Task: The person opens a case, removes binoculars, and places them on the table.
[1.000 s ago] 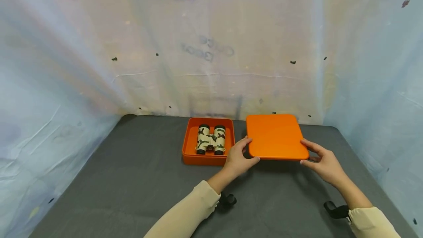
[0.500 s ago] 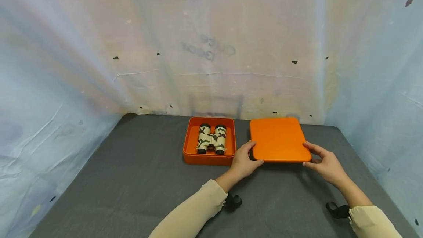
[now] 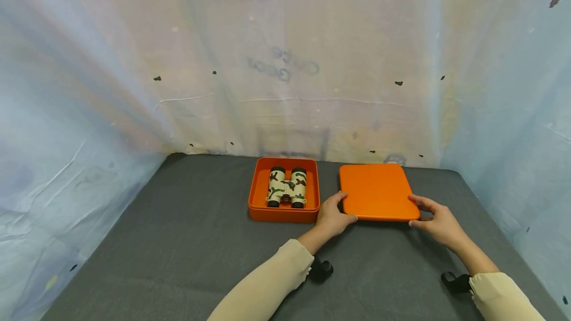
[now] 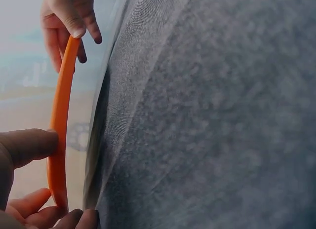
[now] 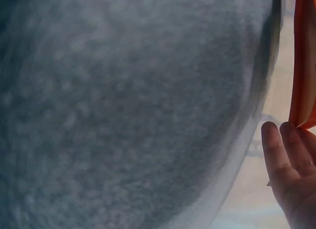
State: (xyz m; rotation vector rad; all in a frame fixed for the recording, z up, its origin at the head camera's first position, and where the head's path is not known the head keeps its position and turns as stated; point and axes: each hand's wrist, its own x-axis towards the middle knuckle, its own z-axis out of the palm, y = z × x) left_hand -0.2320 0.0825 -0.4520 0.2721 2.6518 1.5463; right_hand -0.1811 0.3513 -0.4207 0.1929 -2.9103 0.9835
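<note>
Orange lid (image 3: 378,192) is hanging just over the tabletop (image 3: 196,241), between left grip (image 3: 331,218) and right grip (image 3: 439,221).
I'm seeing both pinching its near corners, fingers partly spread, beside the open box (image 3: 282,216).

A wide grey table (image 3: 178,241) carried the things, its top woven-looking and faintly creased; its far corners were rounded, and its near edge ran out of the head view; one open orange box (image 3: 283,216) sat upright directly on it, close to the far edge and slightly left of the middle; soft shadows fell on the top to the box's right.
</note>
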